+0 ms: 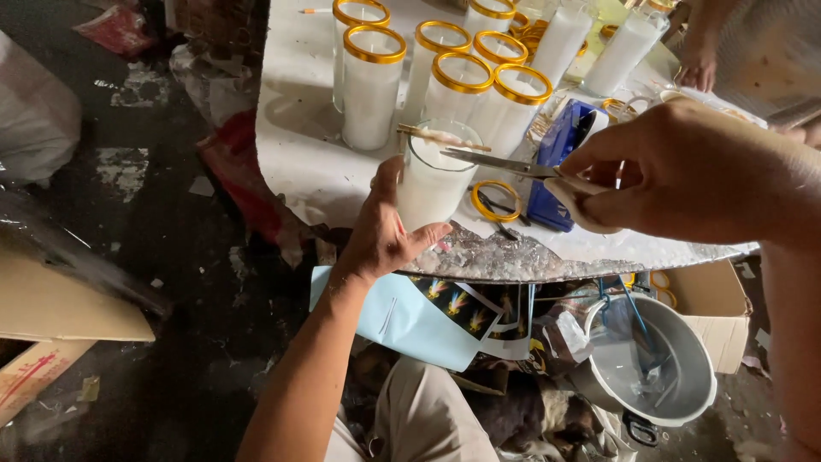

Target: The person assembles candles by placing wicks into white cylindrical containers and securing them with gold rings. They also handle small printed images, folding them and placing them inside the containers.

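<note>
Left hand: the left hand (pixel 382 229) wraps the near left side of a glass candle jar (pixel 434 175), thumb raised along the glass, fingers curled under its base; its grip is closed on the jar.
Right hand: the right hand (pixel 684 171) grips a pair of scissors (pixel 500 162) by the handles, its grip shut around them; the blades point left over the jar's mouth.
Candle jar: stands at the near edge of the tabletop (pixel 299 154), filled with white wax, without a gold rim.
Wick stick: a thin wooden stick (pixel 440 135) lies across the jar's rim, just beside the scissor tips.
Other candles: gold-rimmed glass candles (pixel 371 85) stand in a group farther back on the tabletop.
Loose ring: a gold ring (pixel 494 201) lies flat just right of the held jar.
Blue box: a blue box (pixel 560 162) sits behind the scissors, near the right hand.
Below: a metal pot (pixel 654 364) rests on the floor, near right, and a cardboard box (pixel 60 308) lies at left.
Other person: a hand (pixel 697 60) rests at the far right of the tabletop.
</note>
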